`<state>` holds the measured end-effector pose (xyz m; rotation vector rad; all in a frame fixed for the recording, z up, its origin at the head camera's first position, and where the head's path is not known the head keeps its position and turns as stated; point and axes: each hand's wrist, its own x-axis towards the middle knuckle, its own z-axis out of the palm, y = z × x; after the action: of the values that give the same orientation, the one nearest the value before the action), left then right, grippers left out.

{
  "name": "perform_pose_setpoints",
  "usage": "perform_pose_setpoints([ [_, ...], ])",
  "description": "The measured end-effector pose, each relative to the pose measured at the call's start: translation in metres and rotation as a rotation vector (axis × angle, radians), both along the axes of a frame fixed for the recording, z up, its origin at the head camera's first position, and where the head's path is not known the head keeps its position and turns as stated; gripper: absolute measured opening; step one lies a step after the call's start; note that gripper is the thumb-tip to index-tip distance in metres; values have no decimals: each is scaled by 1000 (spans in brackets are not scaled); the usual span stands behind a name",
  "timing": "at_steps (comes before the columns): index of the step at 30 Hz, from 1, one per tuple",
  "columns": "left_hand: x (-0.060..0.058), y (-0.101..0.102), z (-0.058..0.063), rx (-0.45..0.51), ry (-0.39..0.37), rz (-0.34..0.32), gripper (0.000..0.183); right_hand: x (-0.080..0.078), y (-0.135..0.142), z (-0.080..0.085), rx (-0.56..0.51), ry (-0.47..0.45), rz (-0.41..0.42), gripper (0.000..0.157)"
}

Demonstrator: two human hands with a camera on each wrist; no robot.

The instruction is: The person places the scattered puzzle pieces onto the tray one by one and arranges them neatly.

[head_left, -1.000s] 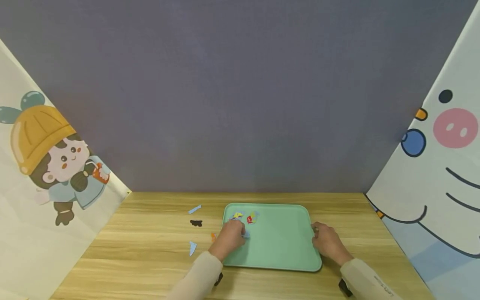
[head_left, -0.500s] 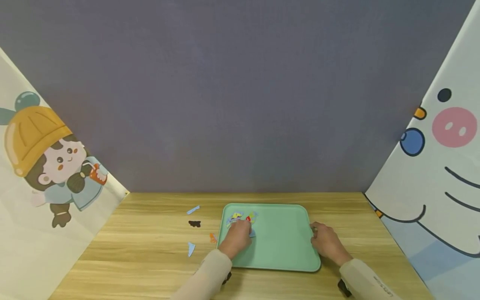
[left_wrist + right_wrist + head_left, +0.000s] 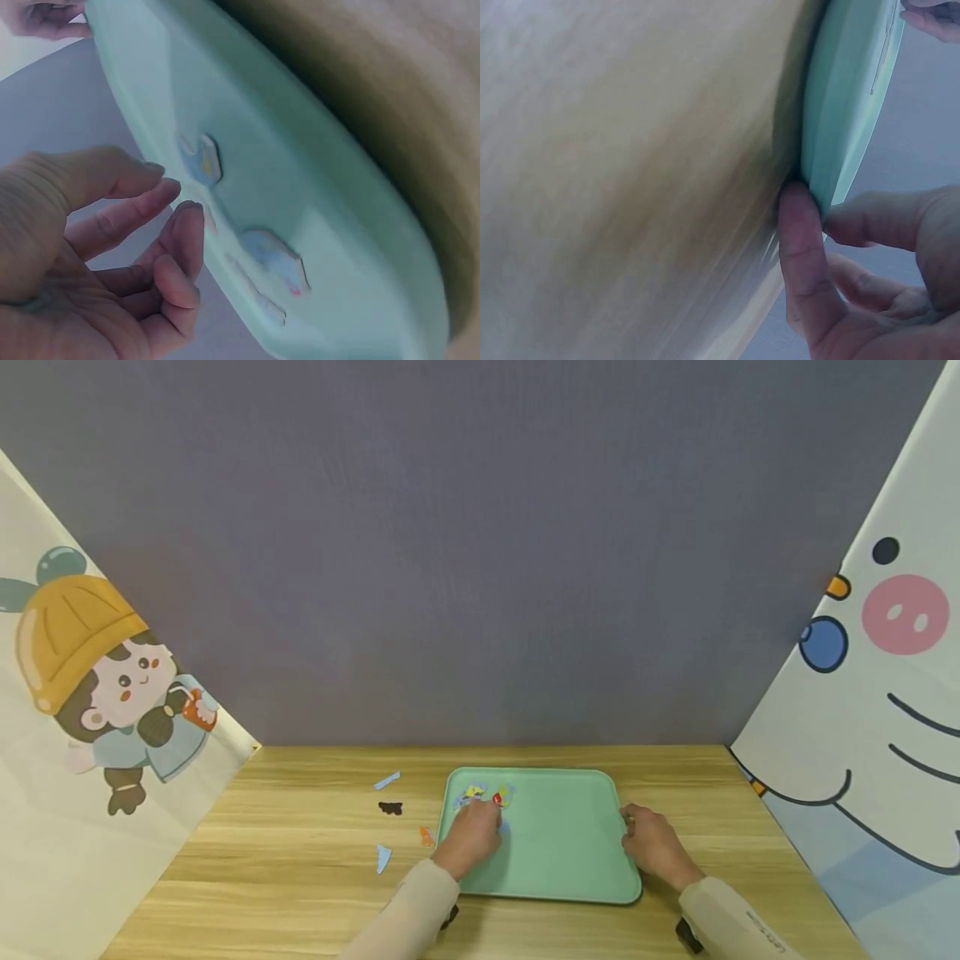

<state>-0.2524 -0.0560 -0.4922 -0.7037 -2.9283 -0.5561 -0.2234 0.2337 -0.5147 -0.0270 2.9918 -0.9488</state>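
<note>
Tray [image 3: 558, 860] on table [image 3: 300, 893], cluster of pieces [image 3: 472, 792] inside at ten o'clock. Right hand [image 3: 651, 842] at tray's three o'clock, thumb and finger pinching edge. Left hand [image 3: 472, 833] over tray's nine o'clock, fingers loosely curled, holding nothing visible; blue piece [image 3: 210, 161] just beside fingertips. Beyond tray, around nine: orange piece [image 3: 427, 836], dark piece [image 3: 391, 808], blue strip [image 3: 387, 780].

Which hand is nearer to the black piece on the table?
Left. The left hand is over the left side of the green tray, to the right of the black piece; the right hand grips the tray's right edge, farther away.
</note>
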Motion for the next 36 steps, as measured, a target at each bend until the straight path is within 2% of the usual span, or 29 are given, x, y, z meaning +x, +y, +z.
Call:
perform_pose_setpoints([
  [2, 1, -4, 4, 32, -15, 12, 6, 0, 0, -1, -6, -3, -1, 41],
  [6, 5, -16, 15, 96, -47, 29, 13, -1, 0, -1, -10, -1, 3, 40],
  [14, 9, -55, 28, 104, -16, 46, 15, 0, 0, -1, -20, -3, 7, 41],
  [20, 9, -84, 30, 79, 17, 99, 16, 0, 0, 0, -17, 1, 8, 42],
  [26, 14, -108, 31, 59, -30, 162, 23, 0, 0, 1, -20, -2, 18, 42],
  [36, 25, -138, 27, 29, -81, 222, 33, -1, 1, 0, -11, 5, 27, 42],
])
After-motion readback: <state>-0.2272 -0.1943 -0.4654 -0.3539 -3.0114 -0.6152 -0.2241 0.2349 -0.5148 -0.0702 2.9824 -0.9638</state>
